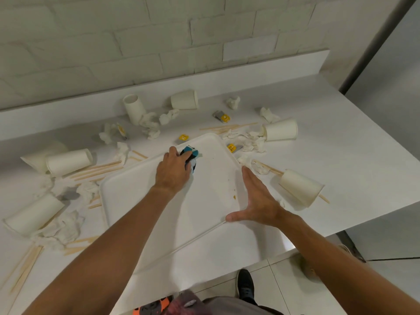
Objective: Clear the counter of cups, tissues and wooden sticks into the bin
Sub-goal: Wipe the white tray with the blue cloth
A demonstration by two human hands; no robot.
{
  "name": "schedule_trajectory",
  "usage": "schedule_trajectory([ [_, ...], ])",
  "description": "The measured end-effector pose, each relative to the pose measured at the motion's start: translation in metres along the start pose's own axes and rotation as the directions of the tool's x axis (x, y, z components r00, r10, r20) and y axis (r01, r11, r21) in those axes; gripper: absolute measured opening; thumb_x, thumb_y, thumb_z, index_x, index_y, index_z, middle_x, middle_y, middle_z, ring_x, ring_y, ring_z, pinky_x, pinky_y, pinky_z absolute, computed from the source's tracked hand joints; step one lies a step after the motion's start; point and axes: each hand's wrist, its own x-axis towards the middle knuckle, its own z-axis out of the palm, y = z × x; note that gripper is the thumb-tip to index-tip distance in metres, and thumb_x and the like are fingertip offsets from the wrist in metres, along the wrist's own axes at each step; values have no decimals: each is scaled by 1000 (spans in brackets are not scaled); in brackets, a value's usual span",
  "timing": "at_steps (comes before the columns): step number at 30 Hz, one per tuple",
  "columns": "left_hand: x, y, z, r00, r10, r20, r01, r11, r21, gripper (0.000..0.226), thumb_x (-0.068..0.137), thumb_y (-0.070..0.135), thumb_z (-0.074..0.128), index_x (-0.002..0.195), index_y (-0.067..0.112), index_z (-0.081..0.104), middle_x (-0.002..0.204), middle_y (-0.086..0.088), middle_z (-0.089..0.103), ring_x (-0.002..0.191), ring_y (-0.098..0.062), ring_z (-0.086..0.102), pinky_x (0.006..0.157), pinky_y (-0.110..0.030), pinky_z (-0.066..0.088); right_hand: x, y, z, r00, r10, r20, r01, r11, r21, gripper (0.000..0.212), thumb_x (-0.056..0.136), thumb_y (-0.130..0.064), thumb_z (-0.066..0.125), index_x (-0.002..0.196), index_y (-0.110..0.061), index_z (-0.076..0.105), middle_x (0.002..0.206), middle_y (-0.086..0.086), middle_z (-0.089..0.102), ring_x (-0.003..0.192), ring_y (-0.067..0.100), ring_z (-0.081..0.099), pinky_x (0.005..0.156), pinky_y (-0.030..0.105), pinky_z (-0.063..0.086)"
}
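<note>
Nearest: two bare forearms come in from the bottom edge, with a dark shoe (245, 285) on the floor tiles below.

Left hand (172, 171): fingers curled round a blue-black cloth (191, 159) at the far end of the white tray (141, 201).

Right hand (256, 201): flat, fingers straight and together along the tray's right rim, thumb spread wide.

Tray sits askew on the counter (341, 155). Contents: the cloth and a few brown specks.

Cups lie around the tray.
- One cup (134, 109) stands mouth up by the wall.
- A right cup (301, 187) lies on its side, long axis diagonal, mouth toward near-right, over a stick.
- A left cup (68, 161) lies on its side, axis left-right.

Wooden sticks (97, 170) lie left of the tray, axes roughly left-right. The near-left sticks (25, 267) run diagonally toward the camera.

Crumpled tissues (254, 142) and yellow sachets (231, 147) lie scattered between.
</note>
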Motion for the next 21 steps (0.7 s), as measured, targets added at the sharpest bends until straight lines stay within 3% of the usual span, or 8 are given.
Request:
schedule_trajectory([
  [6,-14,-1,-7,960,261,101,-256,965,-63,40,98,38,44,138,36,48,100,3,40,90,-18,48,74,-33,46,2,-4,-2,1000,21,4,-21,998,-60,149,51,-78,76,154,-19,-13,164,-4,-10,150,15,-7,123,37,3],
  [9,-7,-4,-12,933,342,114,-349,936,44,41,97,39,44,139,37,47,100,3,42,84,-17,46,69,-32,39,3,-3,-1,1000,9,-1,-9,997,-81,149,50,-81,73,154,-19,-13,164,-3,-9,150,15,-7,123,38,0],
  [12,12,-5,-9,968,236,79,-245,963,116,41,98,38,45,138,31,49,107,-6,48,93,-26,53,74,-38,46,3,-1,2,1000,8,-10,-9,996,-84,149,49,-83,71,154,-18,-12,164,-2,-8,150,13,-8,122,35,-2],
  [16,26,6,-7,992,111,57,-116,989,88,37,99,36,45,134,27,53,114,-12,47,100,-30,52,78,-41,47,4,1,3,1000,6,-20,-8,996,-86,148,50,-83,71,154,-19,-12,164,-3,-9,149,10,-8,118,29,-6],
  [18,21,10,-7,975,203,90,-206,978,24,39,98,34,47,137,29,52,112,-8,46,101,-28,51,80,-41,48,4,1,4,1000,1,-22,-3,996,-92,148,51,-83,71,155,-19,-12,164,-3,-9,149,10,-8,117,29,-6],
  [21,4,8,-12,879,437,189,-430,899,-80,41,98,37,46,139,38,48,102,5,40,94,-18,47,77,-35,45,3,1,3,1000,-1,-18,-1,995,-100,147,52,-82,71,155,-18,-12,164,-4,-9,149,11,-8,117,30,-6],
])
